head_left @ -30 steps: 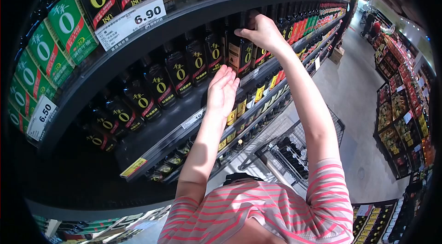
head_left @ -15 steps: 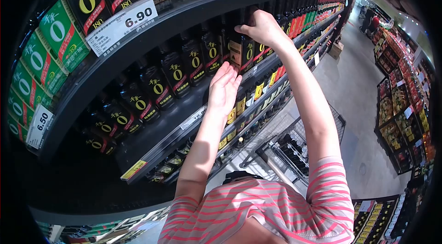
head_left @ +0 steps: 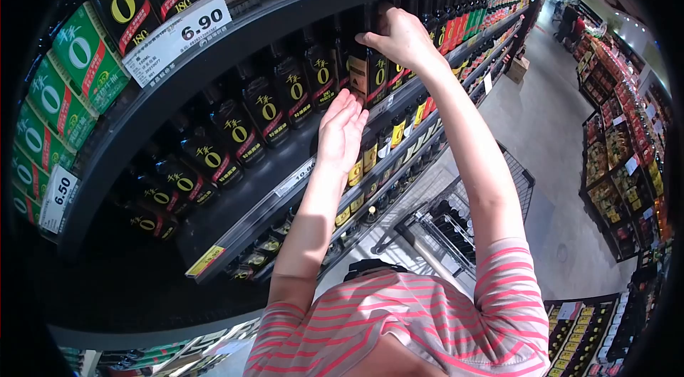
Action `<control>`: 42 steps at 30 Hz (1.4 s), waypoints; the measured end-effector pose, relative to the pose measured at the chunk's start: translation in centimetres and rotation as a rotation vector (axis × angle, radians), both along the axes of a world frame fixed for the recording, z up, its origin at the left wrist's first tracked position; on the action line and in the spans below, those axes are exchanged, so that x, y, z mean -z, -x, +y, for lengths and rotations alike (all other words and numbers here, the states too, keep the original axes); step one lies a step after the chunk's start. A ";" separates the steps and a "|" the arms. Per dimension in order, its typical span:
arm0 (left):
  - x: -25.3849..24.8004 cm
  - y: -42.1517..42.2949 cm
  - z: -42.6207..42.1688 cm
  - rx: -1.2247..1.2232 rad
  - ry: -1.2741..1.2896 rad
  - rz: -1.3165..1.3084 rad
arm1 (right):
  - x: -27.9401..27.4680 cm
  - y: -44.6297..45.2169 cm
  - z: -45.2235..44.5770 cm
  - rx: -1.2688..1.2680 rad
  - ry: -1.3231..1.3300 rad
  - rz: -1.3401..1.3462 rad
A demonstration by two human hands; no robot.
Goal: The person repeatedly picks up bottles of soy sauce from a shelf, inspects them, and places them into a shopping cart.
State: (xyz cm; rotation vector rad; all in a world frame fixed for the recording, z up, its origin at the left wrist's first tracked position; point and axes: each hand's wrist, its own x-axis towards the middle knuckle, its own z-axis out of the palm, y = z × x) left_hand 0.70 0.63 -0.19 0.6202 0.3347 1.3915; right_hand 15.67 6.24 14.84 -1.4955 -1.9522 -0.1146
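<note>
On the dark shelf stands a row of black soy sauce bottles [head_left: 296, 91] with a yellow "0" and red bands on their labels. My right hand [head_left: 403, 41] is curled around the neck of one soy sauce bottle [head_left: 378, 75] at the shelf front; its cap is hidden by the fingers. A tan label shows on that bottle's side. Below it, my left hand [head_left: 340, 132] is open with the palm turned up, fingertips close to the bottle's base. Whether they touch it I cannot tell.
Price tags [head_left: 178, 37] line the upper shelf edge [head_left: 285, 17], above the row. Green boxes [head_left: 82, 49] sit at the upper left. Behind my right arm stands a shopping cart [head_left: 456, 224] with dark items inside. Across the aisle are stacked goods [head_left: 613, 142].
The view has shifted slightly, so the shelf appears a little further left. Both hands keep nearly the same pose beside the bottle.
</note>
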 end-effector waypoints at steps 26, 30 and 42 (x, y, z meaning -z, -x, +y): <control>22.2 -12.0 -12.2 0.745 0.017 0.717 | 44.6 -32.7 -25.5 0.767 0.941 0.848; 24.3 -12.7 -12.1 0.769 -0.011 0.794 | 48.2 -34.9 -26.0 0.754 0.893 0.689; 21.7 -12.6 -12.6 0.655 0.256 0.773 | 56.6 -35.6 -21.6 0.703 1.231 0.437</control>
